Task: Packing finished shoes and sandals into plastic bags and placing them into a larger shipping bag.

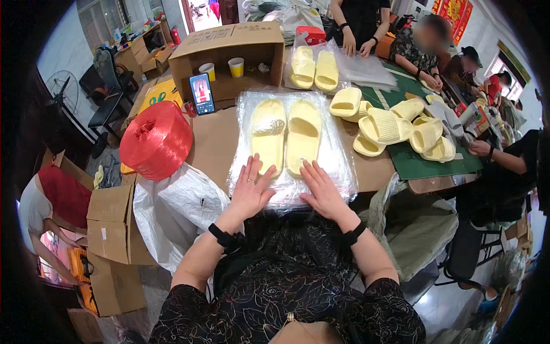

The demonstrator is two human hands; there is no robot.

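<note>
Left slipper [268, 136] and right slipper [303, 136], pale yellow, laid flat side by side over a stack of clear plastic bags [338, 175] on the worktop [215, 137]: ahead of both grips and slightly inward of each. Long axes nearly parallel, running away from the wearer; heel ends closest to the grips, straps and toe ends farther off. Nearest to the left slipper: left grip [250, 192], with fingertips at the outer edge of the heel. Nearest to the right slipper: right grip [323, 190], with fingertips likewise beside the heel, on the outer side. Both grips palm down, fingers outstretched, thumbs angled inward, nothing clasped; amount of pressure impossible to tell. Also uncertain: slippers under a glossy layer of film, or merely on top of it. Left of the left grip: spool of red twine [156, 140]. Farther ahead on the same side: upright phone [201, 93]. Ahead and to the right of the right grip: heap of yellow slippers [384, 125], well clear of the fingers and lying at mixed angles.
</note>
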